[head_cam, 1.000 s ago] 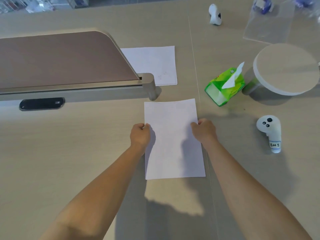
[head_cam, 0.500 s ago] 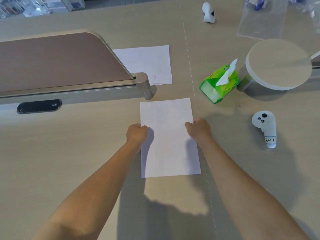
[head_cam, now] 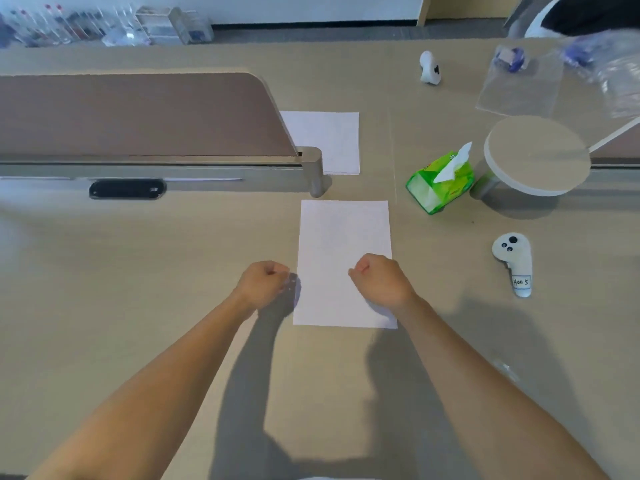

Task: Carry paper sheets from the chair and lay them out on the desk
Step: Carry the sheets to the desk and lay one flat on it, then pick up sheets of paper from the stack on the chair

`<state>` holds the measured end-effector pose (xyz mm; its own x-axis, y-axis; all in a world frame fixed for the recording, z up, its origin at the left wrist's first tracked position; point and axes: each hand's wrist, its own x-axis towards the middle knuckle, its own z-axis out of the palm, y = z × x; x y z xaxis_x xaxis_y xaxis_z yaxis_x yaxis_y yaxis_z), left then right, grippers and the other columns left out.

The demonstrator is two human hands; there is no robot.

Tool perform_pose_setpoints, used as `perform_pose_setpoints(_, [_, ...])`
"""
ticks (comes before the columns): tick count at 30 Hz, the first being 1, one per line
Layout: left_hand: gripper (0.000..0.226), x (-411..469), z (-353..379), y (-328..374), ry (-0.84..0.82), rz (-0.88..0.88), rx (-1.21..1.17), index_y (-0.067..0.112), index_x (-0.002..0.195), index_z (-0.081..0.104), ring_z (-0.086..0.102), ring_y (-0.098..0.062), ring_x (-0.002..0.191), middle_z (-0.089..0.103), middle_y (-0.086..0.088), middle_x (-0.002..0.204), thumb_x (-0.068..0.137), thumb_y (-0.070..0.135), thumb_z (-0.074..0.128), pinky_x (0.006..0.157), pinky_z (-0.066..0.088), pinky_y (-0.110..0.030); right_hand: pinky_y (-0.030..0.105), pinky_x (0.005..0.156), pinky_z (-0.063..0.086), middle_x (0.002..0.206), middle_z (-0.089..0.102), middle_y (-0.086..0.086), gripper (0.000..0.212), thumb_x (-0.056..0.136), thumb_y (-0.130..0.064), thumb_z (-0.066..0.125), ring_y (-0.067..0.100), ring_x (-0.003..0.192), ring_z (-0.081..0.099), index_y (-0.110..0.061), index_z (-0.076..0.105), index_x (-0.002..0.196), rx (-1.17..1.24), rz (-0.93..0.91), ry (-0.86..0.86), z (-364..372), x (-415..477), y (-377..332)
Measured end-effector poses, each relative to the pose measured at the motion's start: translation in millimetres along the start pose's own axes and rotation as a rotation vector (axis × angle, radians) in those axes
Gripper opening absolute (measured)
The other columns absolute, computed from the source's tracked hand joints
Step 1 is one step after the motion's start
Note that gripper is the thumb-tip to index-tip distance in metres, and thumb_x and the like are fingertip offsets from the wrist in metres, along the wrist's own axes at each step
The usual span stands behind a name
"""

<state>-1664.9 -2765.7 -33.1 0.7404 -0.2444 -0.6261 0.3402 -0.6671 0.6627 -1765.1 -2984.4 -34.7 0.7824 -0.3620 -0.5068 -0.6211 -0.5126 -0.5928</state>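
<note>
White rectangular paper sheet (head_cam: 343, 244): lies flat, long side running away from the person, on the beige wood-grain counter (head_cam: 138, 306), just in front of the metal end post of the brown divider panel (head_cam: 138, 116).

Left hand (head_cam: 265, 284): fingers curled into a fist, holding nothing, just beside the sheet's left edge.

Right hand (head_cam: 379, 280): also curled, gripping nothing, over the sheet's lower right part; contact with the paper cannot be told.

Second white sheet (head_cam: 329, 140): flat behind the divider post.

To the right: green tissue pack (head_cam: 440, 181), round beige-topped stand (head_cam: 536, 154), white labelled handheld controller (head_cam: 512, 261).

Far side: another white controller (head_cam: 429, 67), clear plastic bag (head_cam: 519, 84).
</note>
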Motion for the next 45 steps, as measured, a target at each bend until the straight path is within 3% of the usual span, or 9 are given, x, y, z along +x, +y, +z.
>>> perform_pose_setpoints(5, [0.017, -73, -67, -66, 0.118, 0.001, -0.039, 0.018, 0.083, 0.067, 0.066, -0.019, 0.080, 0.071, -0.007, 0.090, 0.097, 0.020, 0.059, 0.070, 0.049, -0.026, 0.035, 0.078, 0.053, 0.093, 0.066, -0.003, 0.014, 0.091, -0.030, 0.053, 0.020, 0.088, 0.063, -0.019, 0.062, 0.089, -0.153, -0.202, -0.151, 45, -35, -81])
perform_pose_setpoints(8, [0.016, -121, -120, -119, 0.195, -0.027, -0.011, 0.014, 0.089, 0.068, 0.064, -0.018, 0.080, 0.071, -0.007, 0.092, 0.098, 0.019, 0.056, 0.068, 0.048, -0.025, 0.038, 0.078, 0.057, 0.088, 0.068, -0.003, 0.014, 0.088, -0.029, 0.049, 0.020, 0.082, 0.067, -0.022, 0.062, 0.084, -0.267, -0.352, -0.260, 99, -59, -142])
perform_pose_setpoints(16, [0.030, -268, -268, -290, 0.492, -0.109, 0.065, 0.011, 0.112, 0.068, 0.063, -0.023, 0.105, 0.070, -0.003, 0.111, 0.100, 0.027, 0.046, 0.093, 0.049, -0.034, 0.026, 0.073, 0.042, 0.095, 0.066, -0.002, 0.012, 0.093, -0.033, 0.058, 0.017, 0.088, 0.061, -0.023, 0.064, 0.097, -0.620, -0.783, -0.559, 281, -180, -327])
perform_pose_setpoints(20, [0.029, -353, -329, -377, 0.670, -0.184, -0.020, 0.018, 0.113, 0.068, 0.065, -0.018, 0.099, 0.070, 0.002, 0.110, 0.099, 0.029, 0.045, 0.086, 0.052, -0.031, 0.029, 0.081, 0.045, 0.109, 0.064, 0.001, 0.025, 0.096, -0.037, 0.055, 0.023, 0.101, 0.060, -0.020, 0.064, 0.112, -0.772, -0.976, -0.607, 380, -241, -400])
perform_pose_setpoints(23, [0.027, -412, -367, -436, 0.791, -0.250, -0.061, 0.022, 0.116, 0.067, 0.062, -0.015, 0.101, 0.066, 0.007, 0.112, 0.099, 0.030, 0.047, 0.082, 0.047, -0.028, 0.029, 0.084, 0.045, 0.104, 0.060, -0.001, 0.027, 0.097, -0.037, 0.054, 0.021, 0.101, 0.059, -0.019, 0.064, 0.113, -0.825, -1.093, -0.646, 448, -281, -444])
perform_pose_setpoints(32, [0.022, -489, -446, -574, 1.002, -0.502, -0.205, 0.030, 0.111, 0.068, 0.064, -0.008, 0.090, 0.067, 0.012, 0.105, 0.097, 0.034, 0.051, 0.071, 0.051, -0.027, 0.030, 0.083, 0.048, 0.097, 0.059, -0.014, 0.021, 0.091, -0.044, 0.061, 0.013, 0.094, 0.060, -0.030, 0.061, 0.106, -0.894, -1.251, -0.868, 610, -362, -555])
perform_pose_setpoints(37, [0.022, -493, -530, -628, 1.008, -0.583, -0.179, 0.031, 0.109, 0.068, 0.065, -0.011, 0.092, 0.067, 0.015, 0.100, 0.095, 0.035, 0.052, 0.086, 0.056, -0.037, 0.026, 0.080, 0.047, 0.107, 0.062, -0.006, 0.032, 0.094, -0.042, 0.062, 0.011, 0.092, 0.059, -0.022, 0.062, 0.119, -0.859, -1.337, -0.949, 703, -375, -634])
perform_pose_setpoints(42, [0.021, -511, -636, -676, 1.057, -0.663, -0.182, 0.028, 0.110, 0.069, 0.061, -0.005, 0.089, 0.068, 0.013, 0.102, 0.096, 0.034, 0.055, 0.070, 0.045, -0.023, 0.026, 0.083, 0.050, 0.110, 0.061, -0.007, 0.033, 0.096, -0.040, 0.059, 0.012, 0.097, 0.061, -0.021, 0.062, 0.122, -0.855, -1.348, -1.022, 794, -380, -731])
perform_pose_setpoints(45, [0.021, -519, -694, -706, 1.067, -0.683, -0.182, 0.028, 0.111, 0.069, 0.063, -0.008, 0.095, 0.067, 0.011, 0.103, 0.097, 0.034, 0.055, 0.075, 0.044, -0.023, 0.031, 0.088, 0.051, 0.108, 0.060, -0.006, 0.032, 0.097, -0.039, 0.058, 0.015, 0.099, 0.061, -0.019, 0.062, 0.121, -0.855, -1.380, -1.019, 840, -387, -788])
